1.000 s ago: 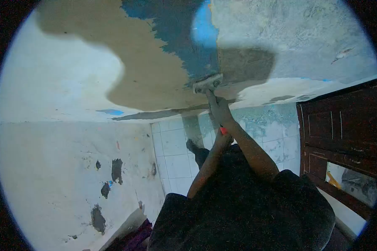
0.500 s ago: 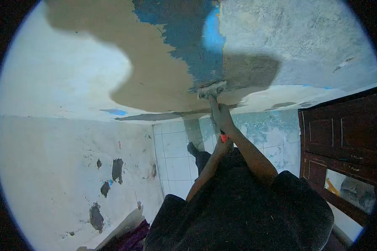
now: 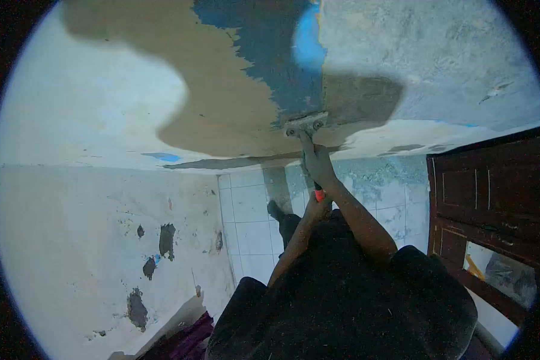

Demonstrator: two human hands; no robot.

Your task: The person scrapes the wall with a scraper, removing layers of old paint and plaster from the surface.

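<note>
A long-handled scraper (image 3: 306,124) has its wide, whitish head against the wall, at the lower end of an exposed blue strip (image 3: 288,72). My right hand (image 3: 320,165) is closed around the handle just below the head, with a finger stretched along it. Lower down, my left hand (image 3: 318,207) wraps the handle's end, where a red-orange part shows. Beige coating (image 3: 222,102) with a ragged edge borders the strip on the left. Bare grey wall (image 3: 414,48) lies on its right.
Dark wooden doors (image 3: 489,186) stand at the right. On the left, a side wall (image 3: 72,240) has several grey chipped patches. White floor tiles (image 3: 249,204) lie below, with whitish debris (image 3: 366,180) along the wall's foot. Purple cloth (image 3: 189,339) shows at the bottom left.
The scraper head has shifted very slightly up and to the right in view. Both hands keep their hold on the handle, and the blue strip looks much the same.
</note>
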